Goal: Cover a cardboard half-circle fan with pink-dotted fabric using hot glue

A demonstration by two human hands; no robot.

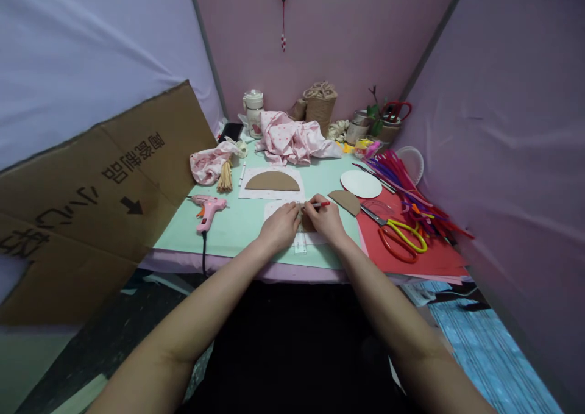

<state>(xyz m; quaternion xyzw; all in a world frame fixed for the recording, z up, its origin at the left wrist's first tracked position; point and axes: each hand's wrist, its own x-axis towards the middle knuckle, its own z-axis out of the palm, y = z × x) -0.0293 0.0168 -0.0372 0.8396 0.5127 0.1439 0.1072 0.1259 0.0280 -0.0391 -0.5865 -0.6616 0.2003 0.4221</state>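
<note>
My right hand [323, 219] is closed round a red pen [323, 204], its tip pointing left toward my other hand. My left hand [282, 224] lies with fingers stretched out, pressing down beside a clear ruler [300, 243]. Under both hands are a brown cardboard piece [308, 224] and pink-white patterned fabric [270, 210], mostly covered. Beyond them, a cardboard half-circle [273, 182] rests on another fabric piece [294, 175]. A second cardboard half-circle [346, 202] lies just right of my right hand.
At left sit a pink glue gun [209, 211] with its cord and a bundle of sticks [225, 177]. On the right are scissors [397, 234], a white disc [361, 184] and pipe cleaners [406, 182]. Crumpled fabric [292, 138] lies behind; a large cardboard sheet [105, 200] stands left.
</note>
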